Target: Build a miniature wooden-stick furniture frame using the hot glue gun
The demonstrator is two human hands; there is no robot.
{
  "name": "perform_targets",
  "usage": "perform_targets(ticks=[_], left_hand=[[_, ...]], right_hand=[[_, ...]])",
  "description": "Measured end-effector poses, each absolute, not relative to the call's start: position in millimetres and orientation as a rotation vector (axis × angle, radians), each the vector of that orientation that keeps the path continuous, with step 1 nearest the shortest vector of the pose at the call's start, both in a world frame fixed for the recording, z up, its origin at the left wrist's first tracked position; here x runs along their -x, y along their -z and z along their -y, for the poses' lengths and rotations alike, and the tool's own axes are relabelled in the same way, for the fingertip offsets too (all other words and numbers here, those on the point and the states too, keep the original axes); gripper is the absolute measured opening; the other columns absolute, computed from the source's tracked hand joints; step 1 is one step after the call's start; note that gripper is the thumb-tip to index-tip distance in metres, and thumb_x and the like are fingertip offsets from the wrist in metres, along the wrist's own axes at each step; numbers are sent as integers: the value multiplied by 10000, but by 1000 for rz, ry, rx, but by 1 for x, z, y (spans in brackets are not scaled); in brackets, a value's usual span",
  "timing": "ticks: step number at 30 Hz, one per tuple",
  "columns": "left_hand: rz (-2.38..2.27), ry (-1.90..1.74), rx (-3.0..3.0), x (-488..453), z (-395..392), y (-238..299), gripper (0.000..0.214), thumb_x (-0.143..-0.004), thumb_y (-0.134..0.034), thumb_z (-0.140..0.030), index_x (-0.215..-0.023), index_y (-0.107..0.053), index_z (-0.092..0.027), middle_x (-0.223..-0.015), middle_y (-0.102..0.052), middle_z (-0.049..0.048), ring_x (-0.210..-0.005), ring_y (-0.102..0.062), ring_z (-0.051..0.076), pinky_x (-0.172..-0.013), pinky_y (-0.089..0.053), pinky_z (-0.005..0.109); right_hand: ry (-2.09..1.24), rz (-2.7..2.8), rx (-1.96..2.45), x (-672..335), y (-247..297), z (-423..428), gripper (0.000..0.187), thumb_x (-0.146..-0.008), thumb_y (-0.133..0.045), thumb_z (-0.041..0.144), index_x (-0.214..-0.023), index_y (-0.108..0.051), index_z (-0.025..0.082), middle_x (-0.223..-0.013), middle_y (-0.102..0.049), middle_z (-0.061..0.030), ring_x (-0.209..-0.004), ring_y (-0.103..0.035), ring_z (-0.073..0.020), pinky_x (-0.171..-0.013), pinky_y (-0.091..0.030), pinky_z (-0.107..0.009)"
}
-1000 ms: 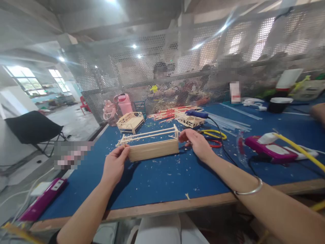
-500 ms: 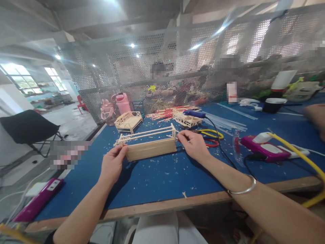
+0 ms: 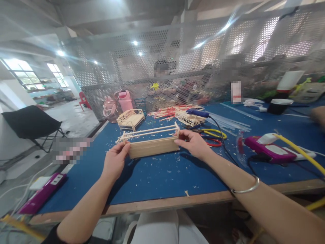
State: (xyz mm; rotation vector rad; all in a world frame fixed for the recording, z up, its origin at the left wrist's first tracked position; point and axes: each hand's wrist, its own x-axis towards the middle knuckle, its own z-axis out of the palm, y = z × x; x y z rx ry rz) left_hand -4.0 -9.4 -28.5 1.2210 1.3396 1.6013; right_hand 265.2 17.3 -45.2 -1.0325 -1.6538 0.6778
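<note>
A long pale wooden stick frame (image 3: 152, 146), a solid slatted panel with a thin rail structure behind it, is held just above the blue table (image 3: 157, 179). My left hand (image 3: 115, 161) pinches its left end with closed fingers. At the right end my right hand (image 3: 194, 144) grips the frame, fingers wrapped round the corner. A silver bangle (image 3: 245, 189) sits on my right forearm.
Behind lie two small wooden stick models (image 3: 130, 118) (image 3: 189, 118), red sticks (image 3: 165, 112), a blue glue gun (image 3: 198, 113), yellow and red pliers (image 3: 213, 135), a magenta device (image 3: 269, 149), a yellow hose (image 3: 299, 149), pink bottles (image 3: 124, 101). People sit beyond the mesh screen.
My right hand shifted slightly left along the frame's right end, now gripping its corner. The frame tilted a little flatter; the left hand kept its hold.
</note>
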Motion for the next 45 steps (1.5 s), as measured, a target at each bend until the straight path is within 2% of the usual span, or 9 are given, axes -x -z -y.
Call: perform_targets(ticks=[4, 13, 20, 29, 33, 37, 45], left_hand=[[-1340, -1604, -1196, 3, 9, 29, 466, -397, -837, -513, -701, -724, -179, -756, -687, 4, -756, -580, 171, -720, -490, 277], [-1338, -1594, -1232, 6, 7, 32, 458, -428, -824, -528, -709, -727, -180, -739, -678, 1, -728, -566, 168, -697, -481, 276], [-1321, -1596, -1248, 8, 6, 33, 454, -445, -827, -531, -714, -734, -177, -750, -686, 7, -740, -573, 174, -718, -491, 289], [-1337, -1627, -1220, 5, 10, 31, 440, -430, -834, -503, -705, -725, -177, -716, -682, -10, -721, -577, 159, -712, -478, 270], [-1323, -1607, -1176, 2, 14, 24, 505, -400, -839, -530, -727, -720, -164, -673, -682, 2, -619, -574, 145, -592, -464, 263], [-1328, -1514, -1116, 2, 18, 17, 505, -356, -860, -505, -678, -695, -152, -605, -665, 15, -489, -544, 115, -470, -421, 242], [-1363, -1281, -1088, 8, 7, -7, 537, -329, -883, -500, -719, -710, -172, -673, -713, 22, -590, -629, 147, -547, -508, 253]], right_hand=[[-745, 1621, 1003, -264, 47, -23, 243, -665, -617, 424, -744, -614, 194, -661, -571, 16, -634, -504, -138, -669, -448, -295], [-826, 1559, 950, -263, 49, -22, 309, -658, -632, 487, -740, -616, 190, -673, -583, 11, -625, -504, -130, -623, -427, -275], [-816, 1558, 946, -263, 45, -20, 253, -682, -622, 449, -686, -586, 198, -628, -550, 26, -586, -475, -120, -585, -406, -266], [-838, 1515, 939, -263, 44, -17, 274, -633, -678, 462, -668, -608, 199, -649, -593, 19, -655, -528, -141, -664, -441, -287], [-937, 1489, 944, -263, 38, -15, 304, -621, -673, 488, -611, -599, 193, -539, -530, 37, -519, -453, -109, -538, -395, -269], [-1086, 1435, 966, -265, 32, -11, 337, -584, -688, 492, -530, -524, 203, -447, -461, 52, -401, -370, -82, -421, -311, -254], [-1181, 1313, 1036, -265, 23, -5, 321, -539, -764, 446, -559, -578, 185, -476, -500, 58, -454, -410, -69, -476, -327, -240]])
